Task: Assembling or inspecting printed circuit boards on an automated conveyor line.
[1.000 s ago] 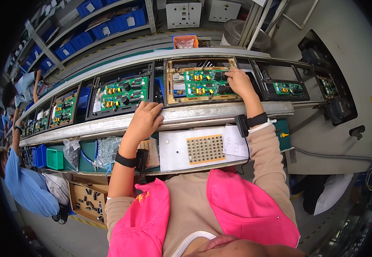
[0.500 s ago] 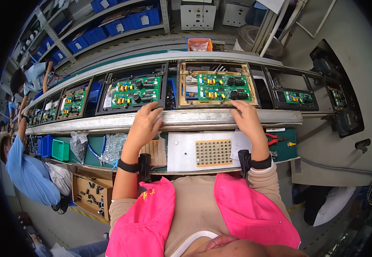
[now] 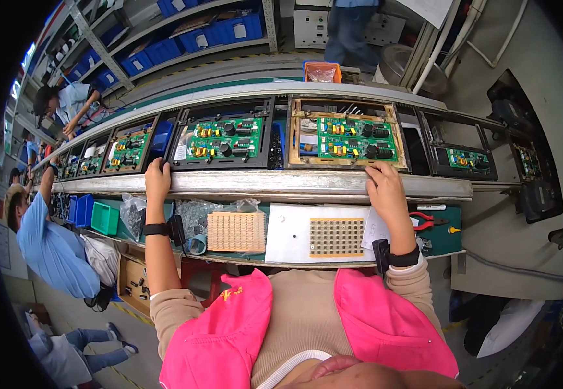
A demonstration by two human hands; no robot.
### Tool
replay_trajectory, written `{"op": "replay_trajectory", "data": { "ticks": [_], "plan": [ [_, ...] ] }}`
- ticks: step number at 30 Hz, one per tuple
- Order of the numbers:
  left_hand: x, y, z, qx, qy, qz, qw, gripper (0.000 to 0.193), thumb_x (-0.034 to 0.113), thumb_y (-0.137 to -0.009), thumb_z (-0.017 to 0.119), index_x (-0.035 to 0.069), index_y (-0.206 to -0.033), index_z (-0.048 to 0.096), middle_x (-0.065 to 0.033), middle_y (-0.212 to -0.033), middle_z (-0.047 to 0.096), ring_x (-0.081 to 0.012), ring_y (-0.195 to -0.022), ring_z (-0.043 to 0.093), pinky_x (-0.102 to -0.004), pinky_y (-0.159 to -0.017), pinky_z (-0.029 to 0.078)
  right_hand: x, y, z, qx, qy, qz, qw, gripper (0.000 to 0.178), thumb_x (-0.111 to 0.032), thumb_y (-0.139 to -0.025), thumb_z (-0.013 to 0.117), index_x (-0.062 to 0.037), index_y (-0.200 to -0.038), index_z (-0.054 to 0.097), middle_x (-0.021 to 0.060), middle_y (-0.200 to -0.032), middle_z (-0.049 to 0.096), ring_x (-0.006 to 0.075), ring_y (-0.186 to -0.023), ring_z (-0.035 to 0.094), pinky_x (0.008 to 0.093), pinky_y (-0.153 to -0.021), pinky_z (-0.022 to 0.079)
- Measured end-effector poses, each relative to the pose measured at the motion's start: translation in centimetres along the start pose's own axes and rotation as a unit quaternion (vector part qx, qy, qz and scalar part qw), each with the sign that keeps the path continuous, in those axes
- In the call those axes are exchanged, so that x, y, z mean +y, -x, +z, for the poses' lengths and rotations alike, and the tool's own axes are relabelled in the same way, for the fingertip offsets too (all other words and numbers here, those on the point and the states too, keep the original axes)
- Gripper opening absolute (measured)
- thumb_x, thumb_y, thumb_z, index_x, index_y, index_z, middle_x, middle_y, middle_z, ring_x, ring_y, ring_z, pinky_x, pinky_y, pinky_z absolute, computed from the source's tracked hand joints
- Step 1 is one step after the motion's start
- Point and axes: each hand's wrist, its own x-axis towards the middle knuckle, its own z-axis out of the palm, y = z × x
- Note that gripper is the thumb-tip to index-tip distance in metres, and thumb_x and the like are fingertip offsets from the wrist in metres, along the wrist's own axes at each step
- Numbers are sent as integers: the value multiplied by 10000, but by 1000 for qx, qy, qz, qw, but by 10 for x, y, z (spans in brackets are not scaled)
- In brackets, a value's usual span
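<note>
Left grip (image 3: 157, 179) is resting, bent-fingered, at the black frame (image 3: 268, 137), near-left corner, any hold impossible to tell; right grip (image 3: 387, 187), part-open and empty, is sitting beside the tan frame (image 3: 349, 163); green circuit boards (image 3: 238, 129) are lying inside both, beyond the fingers.

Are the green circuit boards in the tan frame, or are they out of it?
In: the green circuit boards lie within the tan frame, whose border shows around them.
</note>
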Motion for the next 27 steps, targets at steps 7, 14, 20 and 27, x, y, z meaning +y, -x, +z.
{"op": "replay_trajectory", "data": {
  "ticks": [7,14,20,27],
  "plan": [
    [-14,-11,9,0,-9,4,1000,232,179,-829,565,-19,-926,637,-185,-881,600,-352,-820,586,-410,-744,462,-4,0,0,-9,9,7,1000,257,-50,-744,579,12,-987,634,138,-1015,566,317,-980,522,383,-865,425],
    [-11,-13,11,-33,2,-43,998,220,196,-818,576,20,-925,650,-160,-880,603,-338,-818,588,-395,-729,462,1,-1,-11,-6,-33,9,999,243,-51,-753,572,23,-976,632,160,-1001,590,337,-942,552,391,-850,443],
    [-6,-10,9,-53,7,-33,998,225,200,-818,561,42,-953,648,-151,-894,605,-327,-829,583,-401,-746,457,45,-13,-61,-19,-42,57,997,240,-74,-767,568,31,-974,629,211,-987,610,377,-880,585,402,-820,468],
    [3,-4,8,-20,-132,-61,989,290,252,-828,520,70,-1025,629,-145,-964,611,-345,-914,541,-442,-807,431,83,-37,-70,-91,233,190,949,206,-62,-769,557,6,-946,637,196,-917,605,370,-858,587,389,-790,477]
  ]
}}
